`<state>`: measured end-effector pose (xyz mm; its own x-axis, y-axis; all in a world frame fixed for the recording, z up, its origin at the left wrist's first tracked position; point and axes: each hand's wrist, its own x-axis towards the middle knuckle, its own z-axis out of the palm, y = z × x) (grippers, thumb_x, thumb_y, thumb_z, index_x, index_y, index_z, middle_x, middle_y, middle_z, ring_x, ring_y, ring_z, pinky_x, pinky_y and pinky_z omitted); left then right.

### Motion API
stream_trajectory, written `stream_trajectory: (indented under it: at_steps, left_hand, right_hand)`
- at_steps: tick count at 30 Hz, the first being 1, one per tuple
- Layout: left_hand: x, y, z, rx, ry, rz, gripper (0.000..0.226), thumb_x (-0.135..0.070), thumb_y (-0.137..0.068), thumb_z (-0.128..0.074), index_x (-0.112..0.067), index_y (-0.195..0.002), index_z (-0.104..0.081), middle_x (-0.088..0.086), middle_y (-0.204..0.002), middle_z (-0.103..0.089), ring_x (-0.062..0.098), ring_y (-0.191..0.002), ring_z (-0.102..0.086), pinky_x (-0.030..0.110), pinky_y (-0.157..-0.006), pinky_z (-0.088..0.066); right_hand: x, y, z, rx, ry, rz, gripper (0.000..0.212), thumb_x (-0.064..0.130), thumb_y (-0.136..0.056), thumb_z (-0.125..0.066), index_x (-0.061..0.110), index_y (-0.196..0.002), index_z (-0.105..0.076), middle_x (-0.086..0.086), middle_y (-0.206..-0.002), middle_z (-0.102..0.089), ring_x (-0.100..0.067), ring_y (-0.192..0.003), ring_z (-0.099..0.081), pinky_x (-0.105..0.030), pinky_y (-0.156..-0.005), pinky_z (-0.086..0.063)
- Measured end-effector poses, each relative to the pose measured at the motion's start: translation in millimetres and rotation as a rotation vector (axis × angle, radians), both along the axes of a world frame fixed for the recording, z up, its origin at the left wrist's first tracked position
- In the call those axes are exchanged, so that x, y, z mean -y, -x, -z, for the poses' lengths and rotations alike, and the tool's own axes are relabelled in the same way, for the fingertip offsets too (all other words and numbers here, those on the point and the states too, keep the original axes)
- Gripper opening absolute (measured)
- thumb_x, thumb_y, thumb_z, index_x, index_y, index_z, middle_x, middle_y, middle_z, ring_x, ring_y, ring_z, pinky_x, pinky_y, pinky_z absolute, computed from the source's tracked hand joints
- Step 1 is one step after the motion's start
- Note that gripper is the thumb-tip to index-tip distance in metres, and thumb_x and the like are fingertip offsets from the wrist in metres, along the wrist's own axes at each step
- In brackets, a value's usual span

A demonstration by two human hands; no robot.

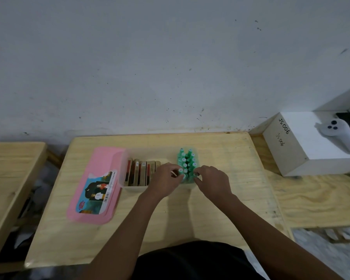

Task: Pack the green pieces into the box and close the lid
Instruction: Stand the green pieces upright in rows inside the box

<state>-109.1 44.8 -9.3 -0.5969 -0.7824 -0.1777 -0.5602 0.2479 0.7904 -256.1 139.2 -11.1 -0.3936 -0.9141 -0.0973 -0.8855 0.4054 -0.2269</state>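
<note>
Head view: the translucent box (pixel 132 188) sits on the wooden table (pixel 85 239), at 12 o'clock from the person. The green pieces (pixel 187 159) stand upright in close rows at the 3 o'clock end of the box; wooden blocks (pixel 141 172) stand on edge at the 9 o'clock end. The left hand (pixel 166 177) meets the green pieces from 8 o'clock and the right hand (pixel 213 179) from 4 o'clock. Fingers of both hands are curled and pinch the nearest pieces. The pink lid (pixel 101 164) lies flat on the table at 9 o'clock, touching the box. A white carton (pixel 287 150) at 2 o'clock carries a white controller (pixel 338 136).
</note>
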Motion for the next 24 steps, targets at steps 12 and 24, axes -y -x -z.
stream_trajectory:
  at_steps: [12,24]
  left_hand:
    - [-0.5,8.9,13.7,0.154,0.011,0.02,0.025,-0.03,-0.079,-0.071,-0.026,-0.103,-0.075,-0.006,-0.104,-0.074,0.014,-0.079,-0.068,0.035,-0.074,-0.058]
    - [-0.4,18.4,18.9,0.24,0.012,-0.057,0.029,-0.031,-0.076,-0.072,-0.027,-0.105,-0.075,-0.008,-0.103,-0.075,0.013,-0.088,-0.069,0.024,-0.067,-0.05]
  right_hand:
    - [9.7,-1.6,0.1,-0.06,-0.031,0.018,0.023,0.03,-0.093,-0.054,0.03,-0.106,-0.073,0.004,-0.102,-0.068,-0.019,-0.098,-0.058,-0.034,-0.076,-0.04]
    - [-10.4,3.1,7.8,0.103,0.104,0.113,0.026,0.041,-0.09,-0.061,0.032,-0.112,-0.069,0.009,-0.108,-0.064,-0.012,-0.1,-0.058,-0.029,-0.074,-0.045]
